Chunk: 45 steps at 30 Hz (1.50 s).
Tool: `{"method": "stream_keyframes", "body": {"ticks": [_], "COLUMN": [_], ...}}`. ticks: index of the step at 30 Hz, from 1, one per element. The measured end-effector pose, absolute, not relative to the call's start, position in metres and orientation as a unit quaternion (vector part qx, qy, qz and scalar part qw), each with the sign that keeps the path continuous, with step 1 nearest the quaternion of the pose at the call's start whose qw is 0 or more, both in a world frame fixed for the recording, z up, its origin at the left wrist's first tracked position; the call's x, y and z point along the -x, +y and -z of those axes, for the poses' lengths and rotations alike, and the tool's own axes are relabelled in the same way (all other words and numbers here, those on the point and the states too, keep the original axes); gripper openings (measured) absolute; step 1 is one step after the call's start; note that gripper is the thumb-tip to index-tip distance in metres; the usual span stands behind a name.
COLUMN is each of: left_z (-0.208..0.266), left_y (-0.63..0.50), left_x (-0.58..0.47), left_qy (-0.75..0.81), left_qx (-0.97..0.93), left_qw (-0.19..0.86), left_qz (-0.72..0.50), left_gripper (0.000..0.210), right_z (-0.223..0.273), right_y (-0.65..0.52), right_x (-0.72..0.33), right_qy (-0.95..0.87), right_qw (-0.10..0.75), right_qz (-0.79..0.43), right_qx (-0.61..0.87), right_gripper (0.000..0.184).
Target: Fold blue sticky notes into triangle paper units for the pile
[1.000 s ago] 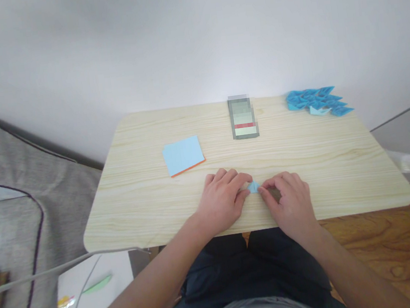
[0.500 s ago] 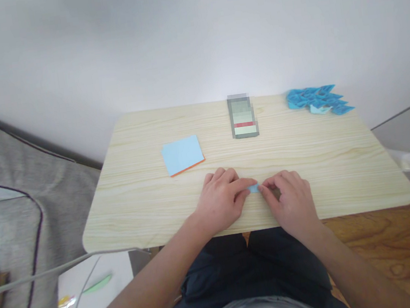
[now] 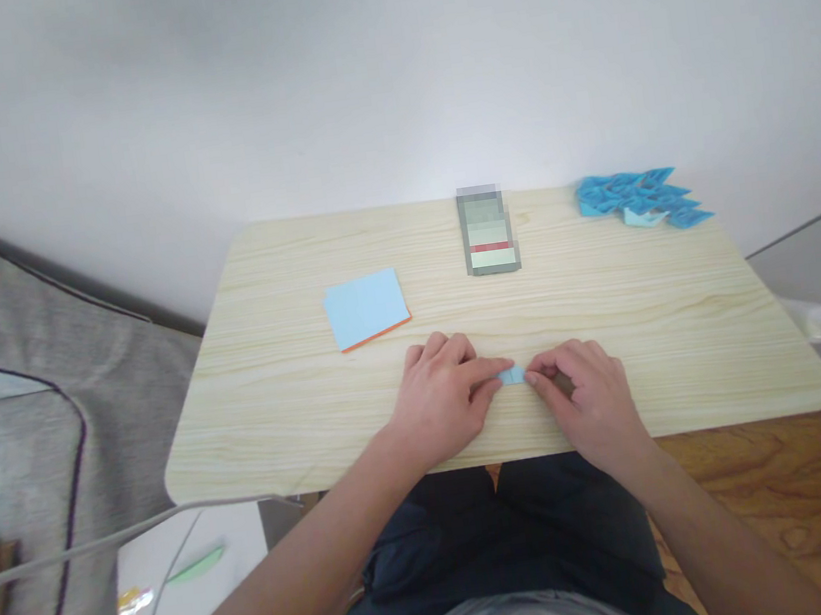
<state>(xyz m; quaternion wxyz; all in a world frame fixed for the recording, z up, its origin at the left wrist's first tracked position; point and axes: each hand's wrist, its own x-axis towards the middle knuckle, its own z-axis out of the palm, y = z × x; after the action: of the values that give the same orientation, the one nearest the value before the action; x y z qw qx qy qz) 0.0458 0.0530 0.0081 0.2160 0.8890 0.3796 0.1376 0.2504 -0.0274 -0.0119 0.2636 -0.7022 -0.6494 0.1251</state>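
Note:
A small folded piece of light blue paper (image 3: 513, 376) lies low over the table's front half, between my two hands. My left hand (image 3: 445, 389) pinches its left end between thumb and index finger, the other fingers bent on the tabletop. At the right end, the thumb and index fingertips of my right hand (image 3: 588, 390) close on the paper. Its ends are partly hidden under my fingertips. Up and to the left lies a stack of light blue paper sheets (image 3: 366, 309) with an orange edge showing beneath.
On the pale wooden table (image 3: 278, 395), a pixelated phone-like device (image 3: 489, 230) lies at the back. A cluster of blue folded paper pieces (image 3: 629, 193) sits at the back right, a paler folded piece (image 3: 645, 217) in front. A white wall (image 3: 381, 79) rises behind. A cable (image 3: 144, 526) crosses the lower left.
My right fingertips have shifted slightly to the right along the folded paper, so more of it shows between my hands. My left hand keeps nearly the same place.

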Motion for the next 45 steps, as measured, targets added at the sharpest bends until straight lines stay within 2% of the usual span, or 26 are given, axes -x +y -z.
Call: {"method": "stream_keyframes", "body": {"ticks": [8, 13, 18, 25, 30, 35, 40, 42, 45], "left_z": [-0.009, -0.008, -0.010, -0.017, -0.016, -0.024, -0.071, -0.097, -0.131], "left_y": [0.058, 0.056, 0.055, 0.054, 0.056, 0.073, 0.112, 0.130, 0.154], "left_x": [-0.044, -0.043, -0.044, -0.051, -0.053, -0.058, -0.074, -0.083, -0.095], "left_qy": [0.370, 0.371, 0.360, 0.347, 0.363, 0.354, 0.323, 0.290, 0.235], "left_qx": [-0.897, -0.895, -0.899, -0.894, -0.862, -0.793, -0.698, -0.645, -0.569], "left_qw": [0.209, 0.204, 0.203, 0.231, 0.292, 0.406, 0.483, 0.534, 0.604], "left_qz": [-0.125, -0.139, -0.142, -0.161, -0.200, -0.284, -0.418, -0.463, -0.506], "left_gripper": [0.030, 0.029, 0.032, 0.025, 0.012, 0.006, 0.006, 0.006, 0.004], "right_z": [0.012, 0.013, 0.011, 0.016, 0.009, -0.015, -0.064, -0.091, -0.130], "right_y": [-0.029, -0.025, -0.024, -0.030, -0.020, 0.007, 0.055, 0.074, 0.096], "right_x": [-0.250, -0.244, -0.241, -0.242, -0.248, -0.255, -0.261, -0.263, -0.262], "right_qy": [-0.654, -0.635, -0.645, -0.658, -0.659, -0.609, -0.567, -0.573, -0.586], "right_qw": [0.256, 0.258, 0.257, 0.285, 0.321, 0.373, 0.479, 0.523, 0.558], "right_qz": [-0.114, -0.081, -0.082, -0.074, -0.146, -0.271, -0.362, -0.359, -0.337], "right_qx": [0.702, 0.723, 0.715, 0.693, 0.665, 0.645, 0.564, 0.519, 0.481], "right_gripper": [0.012, 0.021, 0.018, 0.021, 0.014, 0.014, 0.024, 0.027, 0.021]}}
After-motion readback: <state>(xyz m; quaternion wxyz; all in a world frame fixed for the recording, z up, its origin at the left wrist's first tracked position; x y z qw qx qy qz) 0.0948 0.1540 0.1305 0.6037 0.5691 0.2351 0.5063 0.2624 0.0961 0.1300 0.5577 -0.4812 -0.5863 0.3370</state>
